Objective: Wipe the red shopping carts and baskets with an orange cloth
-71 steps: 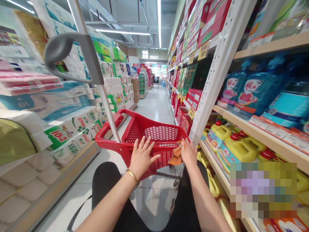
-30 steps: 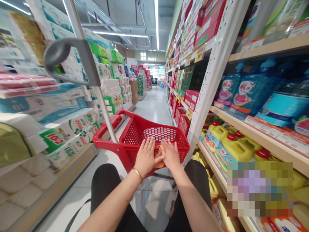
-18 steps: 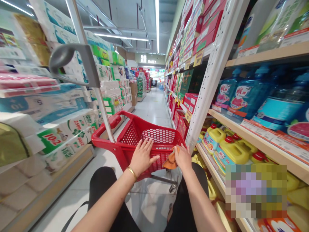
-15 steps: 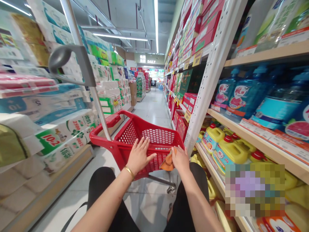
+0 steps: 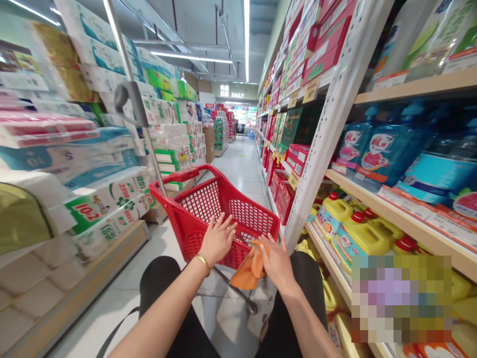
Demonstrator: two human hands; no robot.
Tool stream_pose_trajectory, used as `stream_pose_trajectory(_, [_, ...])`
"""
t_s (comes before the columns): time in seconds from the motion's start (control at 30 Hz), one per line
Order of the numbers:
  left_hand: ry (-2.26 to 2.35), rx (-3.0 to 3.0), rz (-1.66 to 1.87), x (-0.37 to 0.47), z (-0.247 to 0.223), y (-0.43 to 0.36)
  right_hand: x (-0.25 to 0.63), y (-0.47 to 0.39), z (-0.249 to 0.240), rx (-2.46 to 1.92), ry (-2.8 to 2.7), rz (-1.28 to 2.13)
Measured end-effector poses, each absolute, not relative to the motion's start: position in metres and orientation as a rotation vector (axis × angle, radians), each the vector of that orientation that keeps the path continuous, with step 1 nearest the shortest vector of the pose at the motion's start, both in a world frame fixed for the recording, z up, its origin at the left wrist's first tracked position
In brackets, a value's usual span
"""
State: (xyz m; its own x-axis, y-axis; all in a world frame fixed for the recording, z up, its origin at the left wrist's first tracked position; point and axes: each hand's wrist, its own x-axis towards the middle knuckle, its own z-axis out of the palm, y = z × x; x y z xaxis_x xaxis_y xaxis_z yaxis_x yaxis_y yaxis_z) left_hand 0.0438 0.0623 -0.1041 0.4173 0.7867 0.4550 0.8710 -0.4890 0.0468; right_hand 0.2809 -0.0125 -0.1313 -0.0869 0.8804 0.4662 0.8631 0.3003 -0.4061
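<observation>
A red plastic shopping basket (image 5: 248, 209) with lattice sides stands in front of my knees, its inside showing bare mesh. From its left end rises a long metal pull handle (image 5: 153, 159) with a grey grip. My left hand (image 5: 218, 241), a gold bangle at the wrist, lies palm down at the near rim with fingers stretched out. At the near right corner my right hand (image 5: 275, 261) has an orange cloth (image 5: 246, 276) between thumb and fingers. The cloth hangs down over the basket's near side. One wheel (image 5: 252, 307) shows below.
On the right, shelves (image 5: 413, 214) hold blue pump bottles (image 5: 389, 144) and yellow jugs (image 5: 337, 211), behind a white perforated post (image 5: 328, 114). Stacked tissue packs (image 5: 108, 209) line the left on a low platform. The tiled aisle (image 5: 238, 169) runs ahead between them.
The basket has turned and its right end has come nearer. The handle grip has swung round and away. My right hand has shifted slightly, and more of the orange cloth hangs out.
</observation>
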Motion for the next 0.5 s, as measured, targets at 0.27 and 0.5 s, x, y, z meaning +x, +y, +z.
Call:
stream_pose_trajectory(0.27, [-1.474, -2.487, -0.640, 0.047, -0.107, 0.065, 0.252, -0.016, -0.140, -1.409, -2.042, 0.034])
stream_pose_trajectory(0.5, [-1.449, -2.572, -0.575, 0.046, -0.112, 0.044, 0.261, -0.016, -0.140, -1.313, -2.198, 0.009])
